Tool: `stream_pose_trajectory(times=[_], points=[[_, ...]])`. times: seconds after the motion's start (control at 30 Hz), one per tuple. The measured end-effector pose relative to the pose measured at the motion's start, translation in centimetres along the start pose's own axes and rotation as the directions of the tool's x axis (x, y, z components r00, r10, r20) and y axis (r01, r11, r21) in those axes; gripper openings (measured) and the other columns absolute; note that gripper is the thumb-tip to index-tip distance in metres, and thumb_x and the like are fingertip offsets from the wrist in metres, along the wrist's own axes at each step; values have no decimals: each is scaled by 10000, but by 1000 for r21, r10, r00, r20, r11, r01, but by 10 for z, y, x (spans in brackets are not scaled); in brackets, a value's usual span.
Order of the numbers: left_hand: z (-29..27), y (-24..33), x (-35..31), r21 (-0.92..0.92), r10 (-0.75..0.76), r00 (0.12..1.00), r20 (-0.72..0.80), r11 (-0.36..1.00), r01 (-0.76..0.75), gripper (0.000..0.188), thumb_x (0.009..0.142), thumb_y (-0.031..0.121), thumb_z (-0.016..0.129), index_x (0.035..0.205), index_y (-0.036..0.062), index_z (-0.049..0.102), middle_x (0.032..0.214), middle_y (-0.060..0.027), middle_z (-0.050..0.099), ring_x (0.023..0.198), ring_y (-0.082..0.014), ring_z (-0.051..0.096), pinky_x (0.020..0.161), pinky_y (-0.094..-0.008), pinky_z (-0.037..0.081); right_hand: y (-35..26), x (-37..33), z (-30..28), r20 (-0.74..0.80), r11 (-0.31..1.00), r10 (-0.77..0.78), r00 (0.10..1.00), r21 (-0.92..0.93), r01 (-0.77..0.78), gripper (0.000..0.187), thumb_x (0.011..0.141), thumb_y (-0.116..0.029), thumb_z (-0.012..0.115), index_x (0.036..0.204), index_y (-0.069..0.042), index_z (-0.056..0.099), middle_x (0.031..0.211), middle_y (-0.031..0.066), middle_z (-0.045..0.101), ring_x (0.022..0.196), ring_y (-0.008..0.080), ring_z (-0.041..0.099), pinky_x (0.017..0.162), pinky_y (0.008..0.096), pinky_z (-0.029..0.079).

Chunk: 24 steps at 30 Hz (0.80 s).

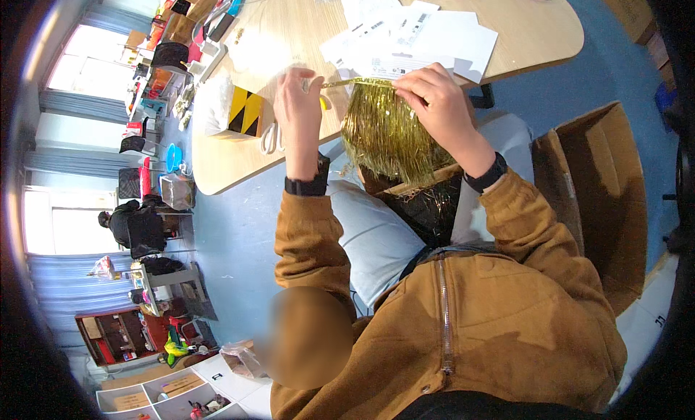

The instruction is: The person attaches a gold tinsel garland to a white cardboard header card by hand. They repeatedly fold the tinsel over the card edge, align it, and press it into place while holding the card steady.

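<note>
A gold tinsel fringe [384, 127] hangs from a narrow top band stretched between my hands at the table's near edge. My left hand [298, 101] is closed on the band's left end, with thumb and fingers pinched together. On the other end, my right hand [436, 103] pinches the band between thumb and fingertips. The strands fall in front of my lap, over an open cardboard box [434, 179] that they partly hide. White cards [405, 43] lie on the table just beyond the band. Scissors with pale handles [271, 139] rest beside my left wrist.
A black-and-yellow striped block [245, 112] stands on the wooden table [224, 156] at left, beside clear plastic wrap [218, 105]. A large open cardboard box [608, 210] is on my right. Farther left, a person in black [134, 224] sits near the windows.
</note>
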<state>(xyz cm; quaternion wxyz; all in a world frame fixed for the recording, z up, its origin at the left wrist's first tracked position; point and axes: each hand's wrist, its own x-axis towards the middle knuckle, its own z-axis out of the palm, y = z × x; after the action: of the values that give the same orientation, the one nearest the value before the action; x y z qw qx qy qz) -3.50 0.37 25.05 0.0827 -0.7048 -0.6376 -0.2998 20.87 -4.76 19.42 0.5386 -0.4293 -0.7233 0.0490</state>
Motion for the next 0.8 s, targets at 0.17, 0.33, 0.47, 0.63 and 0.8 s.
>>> stream_pose_trajectory(times=[0.17, 0.33, 0.47, 0.63, 0.8], points=[[-7, 46, -27, -342, -109, 993, 43, 932, 117, 205, 914, 206, 772, 962, 8, 751, 944, -136, 742, 851, -246, 721, 776, -366, 557, 3, -3, 3, -30, 1000, -8, 1000, -4, 8, 157, 829, -48, 777, 985, -41, 766, 959, 54, 707, 960, 250, 622, 862, 378, 541], [9, 86, -49, -507, -219, 970, 103, 828, 240, 273, 902, 185, 799, 1023, -40, 704, 991, -149, 664, 855, -242, 699, 777, -343, 559, 4, -5, 5, -50, 1000, -19, 999, 0, 19, 167, 829, -47, 776, 996, -44, 764, 970, 55, 706, 952, 255, 628, 856, 383, 544], [12, 94, -54, -466, -237, 970, 44, 854, 230, 278, 886, 167, 816, 1025, -44, 702, 995, -135, 631, 853, -239, 682, 787, -343, 558, 4, -5, 5, -61, 1000, -19, 998, 11, 19, 171, 832, -51, 774, 1002, -42, 758, 968, 57, 703, 950, 260, 629, 848, 378, 545], [15, 102, -58, -425, -282, 959, 22, 866, 264, 260, 882, 164, 817, 1016, -39, 723, 1006, -139, 643, 857, -247, 684, 785, -346, 563, 3, -4, 6, -72, 1000, -26, 997, -2, 26, 172, 832, -67, 780, 1001, -39, 758, 972, 55, 705, 958, 257, 625, 849, 373, 542], [16, 105, -57, -390, -272, 962, -15, 887, 245, 231, 882, 152, 813, 992, -36, 736, 1006, -139, 657, 855, -244, 697, 764, -345, 572, 0, -5, -6, -109, 999, -43, 993, -13, 42, 194, 826, -73, 793, 1016, -45, 763, 979, 37, 708, 969, 253, 610, 866, 369, 537]])
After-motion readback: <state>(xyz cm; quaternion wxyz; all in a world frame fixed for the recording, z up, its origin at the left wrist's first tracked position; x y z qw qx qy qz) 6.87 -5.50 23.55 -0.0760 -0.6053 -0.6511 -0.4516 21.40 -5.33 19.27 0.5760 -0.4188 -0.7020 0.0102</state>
